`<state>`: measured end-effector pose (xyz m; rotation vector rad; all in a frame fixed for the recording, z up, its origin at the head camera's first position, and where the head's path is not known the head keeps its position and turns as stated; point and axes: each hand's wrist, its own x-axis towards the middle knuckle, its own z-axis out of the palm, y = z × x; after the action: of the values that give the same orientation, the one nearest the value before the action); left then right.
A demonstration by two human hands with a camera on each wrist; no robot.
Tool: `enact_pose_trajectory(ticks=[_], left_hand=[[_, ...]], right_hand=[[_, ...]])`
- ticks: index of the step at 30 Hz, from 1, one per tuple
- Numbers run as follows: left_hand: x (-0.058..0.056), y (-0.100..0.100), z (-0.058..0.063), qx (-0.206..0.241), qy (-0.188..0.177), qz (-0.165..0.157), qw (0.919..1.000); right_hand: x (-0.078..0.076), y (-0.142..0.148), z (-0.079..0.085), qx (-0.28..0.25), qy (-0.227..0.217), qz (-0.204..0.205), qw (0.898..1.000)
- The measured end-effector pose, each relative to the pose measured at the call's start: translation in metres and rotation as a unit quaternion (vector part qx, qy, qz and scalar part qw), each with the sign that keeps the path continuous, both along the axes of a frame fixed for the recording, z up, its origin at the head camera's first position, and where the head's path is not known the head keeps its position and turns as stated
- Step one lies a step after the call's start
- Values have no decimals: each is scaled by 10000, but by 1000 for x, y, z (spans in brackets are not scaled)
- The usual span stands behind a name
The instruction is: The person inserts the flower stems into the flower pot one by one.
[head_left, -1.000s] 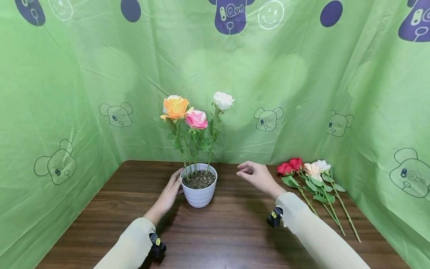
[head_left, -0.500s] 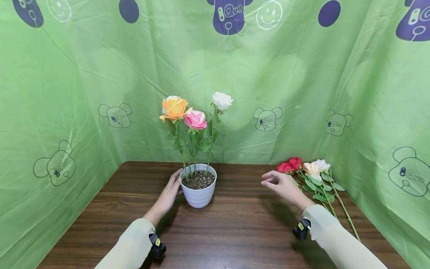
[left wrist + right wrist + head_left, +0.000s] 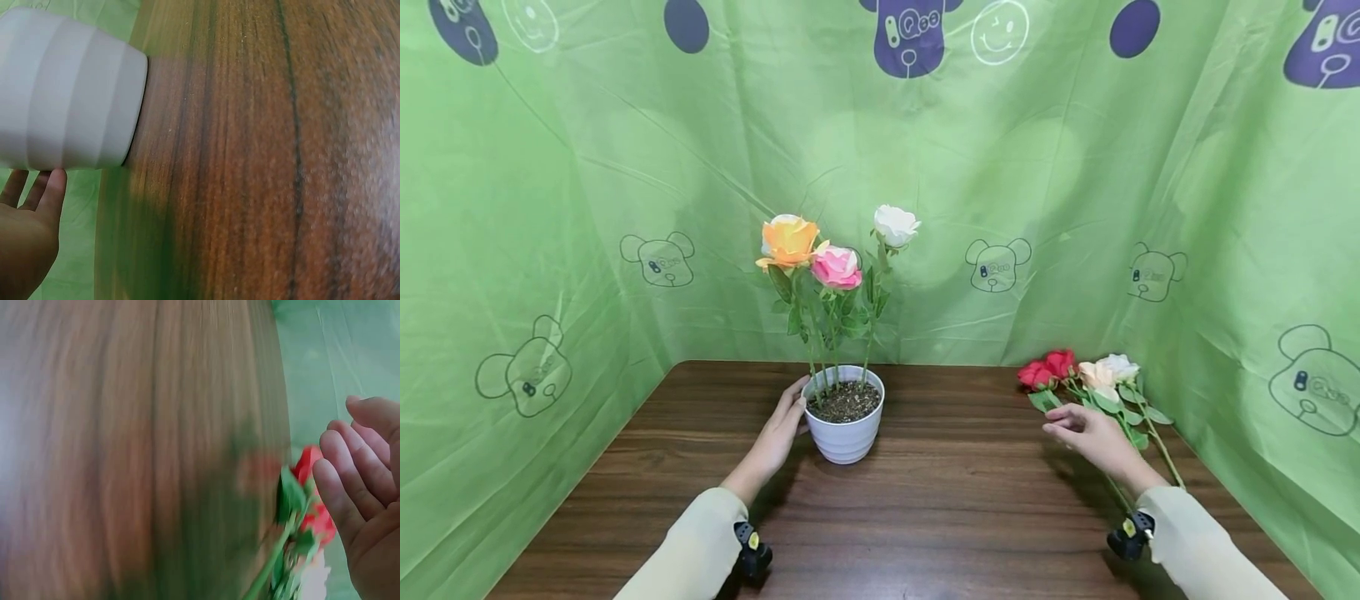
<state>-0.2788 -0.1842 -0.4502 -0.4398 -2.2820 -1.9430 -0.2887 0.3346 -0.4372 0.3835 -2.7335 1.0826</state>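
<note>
Above the lying flowers [image 3: 1099,381], with fingers loosely curved and nothing held, the right hand [image 3: 1093,437], nearer to them than the left hand [image 3: 778,429]. Just beyond the right fingertips, red roses [image 3: 1047,369], the long axis of their stems [image 3: 267,570] slanting back and rightward, apparently beneath the palm, toward the wrist. Immediately right of the left hand, touched by its nearly straight, unclenched fingers, a white pot [image 3: 845,437].
</note>
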Motion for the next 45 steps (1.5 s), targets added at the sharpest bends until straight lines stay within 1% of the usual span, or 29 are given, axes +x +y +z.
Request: enact_pose_trajectory(ticks=[3, 5, 9, 10, 13, 15, 20, 27, 32, 38, 45], left_hand=[[0, 0, -1, 12, 5, -19, 10000], [-1, 0, -1, 16, 7, -28, 10000], [-1, 1, -1, 21, 20, -50, 10000], [-1, 1, -1, 19, 16, -46, 10000], [-1, 1, -1, 24, 22, -47, 10000], [-1, 1, -1, 23, 30, -45, 10000], [0, 2, -1, 40, 49, -52, 10000], [-1, 1, -1, 54, 32, -42, 10000], [1, 0, -1, 44, 30, -69, 10000], [-1, 0, -1, 31, 34, -86, 10000], [0, 0, -1, 39, 52, -77, 9999]], right_hand=[[5, 16, -5, 114, -71, -157, 9998], [8, 25, -8, 73, -208, -231, 9995], [14, 42, -14, -191, -549, -248, 9980], [15, 45, -15, -322, -659, -256, 9970], [20, 54, -17, -456, -789, -240, 9956], [22, 59, -18, -496, -893, -329, 9942], [27, 69, -21, -420, -1166, -347, 9917], [30, 74, -21, -345, -1595, -186, 9864], [30, 76, -22, -381, -1808, -11, 9828], [30, 74, -21, -492, -1859, 241, 9810], [30, 69, -18, -676, -1861, 219, 9800]])
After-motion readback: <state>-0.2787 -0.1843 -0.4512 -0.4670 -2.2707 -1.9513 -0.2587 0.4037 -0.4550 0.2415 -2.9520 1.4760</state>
